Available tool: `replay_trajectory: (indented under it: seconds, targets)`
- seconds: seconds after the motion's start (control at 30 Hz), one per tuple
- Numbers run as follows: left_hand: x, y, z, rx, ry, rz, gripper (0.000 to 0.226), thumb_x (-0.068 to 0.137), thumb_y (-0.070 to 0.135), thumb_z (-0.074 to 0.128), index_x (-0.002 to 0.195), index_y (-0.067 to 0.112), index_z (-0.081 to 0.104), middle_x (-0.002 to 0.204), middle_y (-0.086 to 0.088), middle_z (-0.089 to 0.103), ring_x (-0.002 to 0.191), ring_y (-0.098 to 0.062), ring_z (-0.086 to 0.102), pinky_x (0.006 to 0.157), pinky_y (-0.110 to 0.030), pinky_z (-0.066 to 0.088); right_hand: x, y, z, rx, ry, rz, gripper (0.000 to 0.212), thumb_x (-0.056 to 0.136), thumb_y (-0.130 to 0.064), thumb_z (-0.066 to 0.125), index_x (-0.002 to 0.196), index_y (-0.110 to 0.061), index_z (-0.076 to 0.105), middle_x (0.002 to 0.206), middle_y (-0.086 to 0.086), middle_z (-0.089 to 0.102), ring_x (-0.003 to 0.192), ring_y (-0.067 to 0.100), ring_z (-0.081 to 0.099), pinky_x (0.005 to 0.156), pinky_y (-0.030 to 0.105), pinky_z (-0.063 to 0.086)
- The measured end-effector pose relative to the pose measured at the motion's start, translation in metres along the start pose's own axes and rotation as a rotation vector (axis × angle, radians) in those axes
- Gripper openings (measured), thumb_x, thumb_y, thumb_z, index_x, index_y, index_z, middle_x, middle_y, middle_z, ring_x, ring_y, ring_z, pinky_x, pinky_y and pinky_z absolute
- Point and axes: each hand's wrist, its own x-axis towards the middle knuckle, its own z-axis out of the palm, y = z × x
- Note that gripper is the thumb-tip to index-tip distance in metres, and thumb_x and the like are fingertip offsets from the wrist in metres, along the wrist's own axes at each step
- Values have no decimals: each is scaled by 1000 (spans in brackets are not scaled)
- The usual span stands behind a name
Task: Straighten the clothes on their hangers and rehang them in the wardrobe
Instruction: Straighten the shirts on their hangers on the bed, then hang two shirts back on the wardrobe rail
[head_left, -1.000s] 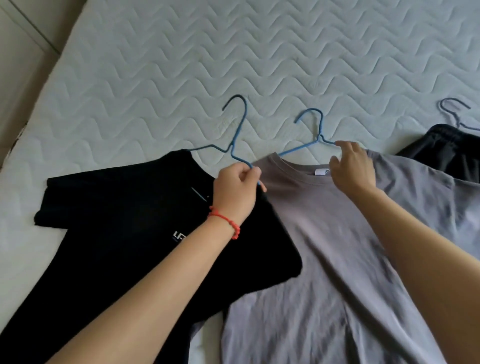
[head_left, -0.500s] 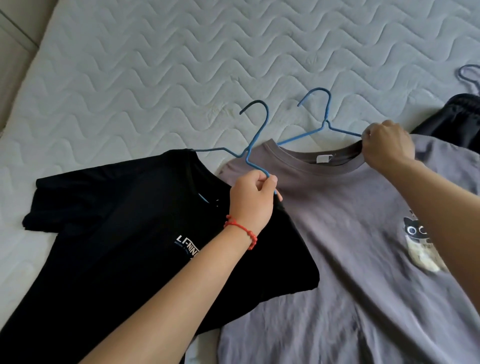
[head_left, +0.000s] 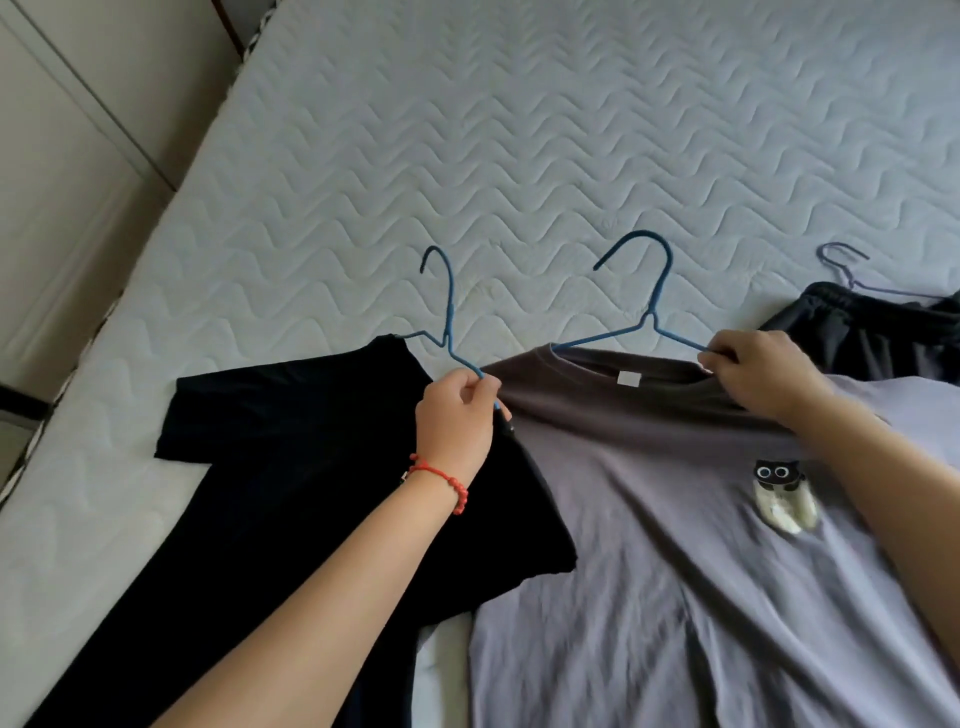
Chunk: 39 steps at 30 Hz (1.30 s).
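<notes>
Left hand (head_left: 457, 415) pinches blue wire hanger (head_left: 447, 332) in black T-shirt (head_left: 291, 467); right hand (head_left: 753, 374) pinches second blue hanger (head_left: 649, 317) at grey T-shirt (head_left: 675, 571) collar. Both garments flat on white quilted mattress (head_left: 519, 156).

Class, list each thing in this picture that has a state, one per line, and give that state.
Left hand: pinches the black shirt's hanger.
Right hand: grips the grey shirt's hanger and collar.
Black shirt: flat, overlapping the grey one.
Grey shirt: flat, wrinkled.
Dark garment: bunched, on its hanger.
</notes>
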Motion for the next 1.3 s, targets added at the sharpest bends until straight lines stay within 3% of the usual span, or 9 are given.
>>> replay_trajectory:
  seconds: [0.13,0.33,0.47,0.6,0.73,0.9,1.03,1.2,1.3]
  targets:
    - [-23,6,-46,-72,42,10,26,80,22,54,60,6,59,40,6,61,67,-30,64,83,-41,52,-38,-45,-31,16,13,-83,17,88,-24,56,84,-12,68,89,13,67,86,32,57,74,38,46]
    - [-77,28,-130,-127,118,74,22,84,13,53,69,1,64,44,2,62,66,-26,62,85,-40,52,-107,-129,-74,66,-14,-108,16,86,-22,59,82,-10,70,86,9,64,85,26,57,72,34,45]
    - [-115,45,-205,-206,168,122,27,85,14,51,60,17,62,44,1,62,68,-24,62,88,-39,51,-170,-189,-102,187,-94,-38,15,81,-17,66,81,-2,69,81,9,60,81,22,54,68,27,40]
    - [-154,61,-285,-273,231,164,30,86,9,49,59,17,60,38,6,59,65,-25,61,81,-33,50,-238,-244,-120,287,-260,2,29,79,-15,69,58,-5,51,61,7,48,59,17,45,55,26,35]
    - [-204,75,-378,-290,236,266,32,89,4,46,61,10,58,35,1,51,43,-1,54,56,-8,43,-306,-294,-136,384,-204,-17,22,78,-18,70,78,3,61,71,11,57,68,22,53,67,29,42]
    - [-257,97,-481,-320,288,311,28,91,7,45,68,10,61,33,5,47,36,-3,47,63,-21,44,-375,-356,-165,497,-163,-51,21,78,-15,71,73,1,59,63,10,54,61,20,49,66,28,40]
    - [-288,112,-541,-316,331,335,29,92,4,43,70,8,61,32,6,44,33,-5,45,49,-11,43,-414,-410,-193,625,-141,-93,18,77,-14,70,72,2,63,64,13,59,60,22,54,61,28,44]
    - [-307,124,-599,-317,429,311,31,93,7,42,70,9,63,33,6,41,35,-5,43,55,-21,44,-445,-482,-228,781,-176,-196,19,80,-14,67,85,3,71,71,16,64,64,26,60,66,30,48]
    - [-312,130,-628,-362,500,306,31,94,8,43,70,7,63,33,5,40,33,-5,43,46,-12,42,-454,-521,-241,815,-232,-324,15,80,-13,67,78,1,71,60,12,62,54,21,58,57,24,47]
